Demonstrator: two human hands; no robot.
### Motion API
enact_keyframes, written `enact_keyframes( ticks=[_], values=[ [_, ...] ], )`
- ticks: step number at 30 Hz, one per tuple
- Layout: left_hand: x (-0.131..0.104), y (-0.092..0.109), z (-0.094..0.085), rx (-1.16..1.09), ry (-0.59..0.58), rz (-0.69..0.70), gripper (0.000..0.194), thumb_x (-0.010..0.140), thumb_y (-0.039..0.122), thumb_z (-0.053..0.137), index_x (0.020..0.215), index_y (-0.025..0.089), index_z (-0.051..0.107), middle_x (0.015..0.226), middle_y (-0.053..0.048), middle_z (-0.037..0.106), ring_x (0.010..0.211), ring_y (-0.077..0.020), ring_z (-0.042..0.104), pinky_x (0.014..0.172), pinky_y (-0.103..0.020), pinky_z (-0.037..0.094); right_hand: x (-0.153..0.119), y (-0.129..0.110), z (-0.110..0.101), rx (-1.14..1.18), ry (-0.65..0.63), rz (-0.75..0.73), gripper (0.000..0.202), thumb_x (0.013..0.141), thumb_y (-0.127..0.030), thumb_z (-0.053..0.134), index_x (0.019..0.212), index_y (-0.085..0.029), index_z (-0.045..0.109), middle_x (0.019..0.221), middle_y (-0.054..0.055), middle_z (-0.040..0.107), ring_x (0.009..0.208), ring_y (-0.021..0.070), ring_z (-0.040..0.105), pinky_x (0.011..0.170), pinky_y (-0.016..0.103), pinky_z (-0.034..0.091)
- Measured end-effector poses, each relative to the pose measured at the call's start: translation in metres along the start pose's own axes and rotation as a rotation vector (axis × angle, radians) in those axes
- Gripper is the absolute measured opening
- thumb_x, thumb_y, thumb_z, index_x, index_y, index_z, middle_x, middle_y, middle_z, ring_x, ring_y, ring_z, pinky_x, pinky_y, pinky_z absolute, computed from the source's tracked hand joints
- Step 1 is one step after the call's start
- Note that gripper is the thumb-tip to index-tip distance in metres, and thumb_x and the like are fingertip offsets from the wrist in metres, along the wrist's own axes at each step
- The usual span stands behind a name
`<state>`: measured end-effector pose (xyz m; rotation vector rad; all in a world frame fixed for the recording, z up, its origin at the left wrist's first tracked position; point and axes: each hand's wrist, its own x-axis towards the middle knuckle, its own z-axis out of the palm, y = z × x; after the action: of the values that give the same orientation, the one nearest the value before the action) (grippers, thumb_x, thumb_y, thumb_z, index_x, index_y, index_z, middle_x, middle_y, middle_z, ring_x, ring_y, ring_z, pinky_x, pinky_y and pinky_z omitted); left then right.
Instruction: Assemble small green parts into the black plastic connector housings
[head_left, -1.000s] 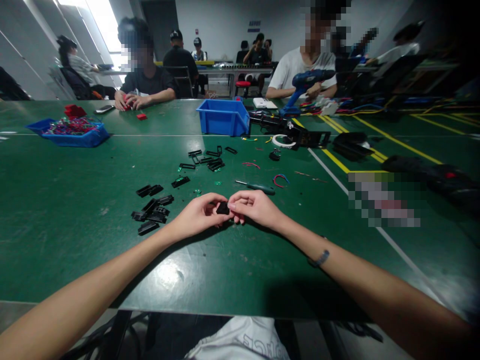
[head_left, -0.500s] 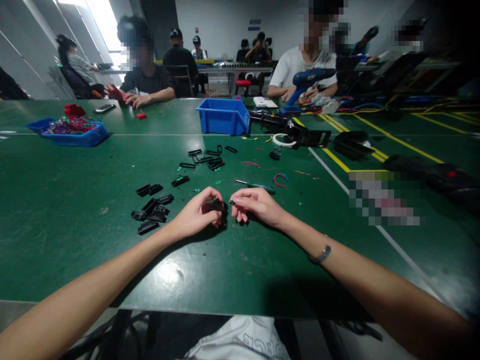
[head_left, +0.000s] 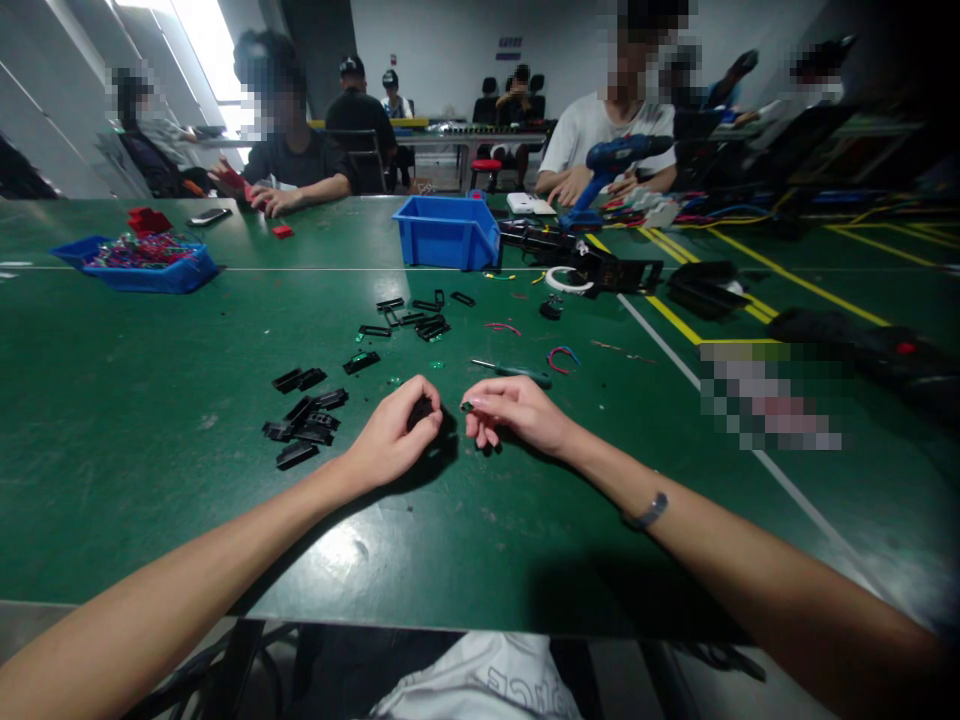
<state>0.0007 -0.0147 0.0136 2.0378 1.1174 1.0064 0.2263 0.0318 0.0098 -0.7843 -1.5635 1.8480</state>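
My left hand (head_left: 397,425) is closed around a black plastic part (head_left: 423,408), mostly covered by the fingers. Just to its right, my right hand (head_left: 514,408) pinches a small green piece (head_left: 468,406) between thumb and forefinger; it looks like a tiny circuit board. A gap separates the two hands. Left of my left hand lies a pile of black plastic housings (head_left: 311,420). Beyond the hands are several black rectangular frames (head_left: 412,318) with small green pieces among them. A screwdriver (head_left: 517,373) rests just past my right hand.
A blue bin (head_left: 446,235) stands at the table's middle back, with a blue tray (head_left: 161,272) of coloured wires at left. A blue power drill (head_left: 600,175) stands at back right. Red and blue wire bits (head_left: 561,360) lie near the screwdriver. Co-workers sit across the green table (head_left: 225,480).
My left hand has turned, its fingers curling further over the black part and drawing slightly left. My right hand is almost still, the green piece showing a little more.
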Motion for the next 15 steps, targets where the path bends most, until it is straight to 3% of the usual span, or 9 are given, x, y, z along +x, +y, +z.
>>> enact_keyframes(
  ticks=[4,10,15],
  values=[
    [-0.0009,-0.0003,-0.0018,-0.032,0.062,0.038,0.011,0.097,0.027,0.051,0.091,0.018,0.052,0.087,-0.003,0.055,0.082,-0.0158,0.052,0.078,-0.028,0.042,-0.0043,-0.0006,0.0039,0.181,-0.012,0.039,0.029,0.084,-0.039,0.076,0.096,-0.014,0.069,0.071,0.007,0.075,0.054,0.0158,0.069,0.043,0.020,0.050],
    [-0.0017,-0.0001,0.0013,-0.020,-0.015,0.150,0.029,0.096,0.029,0.061,0.123,0.018,0.062,0.099,-0.005,0.065,0.088,-0.0164,0.057,0.081,-0.029,0.043,-0.0039,0.0006,0.0082,0.275,-0.058,0.049,0.028,0.081,-0.035,0.077,0.093,-0.011,0.070,0.069,0.007,0.074,0.050,0.0139,0.068,0.043,0.018,0.051],
    [0.0000,-0.0024,0.0019,-0.010,-0.016,0.227,0.028,0.095,0.029,0.065,0.121,0.017,0.067,0.093,-0.005,0.065,0.085,-0.0156,0.057,0.078,-0.029,0.043,-0.0038,0.0014,0.0062,0.275,-0.087,0.071,0.026,0.082,-0.033,0.076,0.094,-0.010,0.071,0.071,0.007,0.075,0.052,0.0132,0.068,0.045,0.018,0.052]
  ],
)
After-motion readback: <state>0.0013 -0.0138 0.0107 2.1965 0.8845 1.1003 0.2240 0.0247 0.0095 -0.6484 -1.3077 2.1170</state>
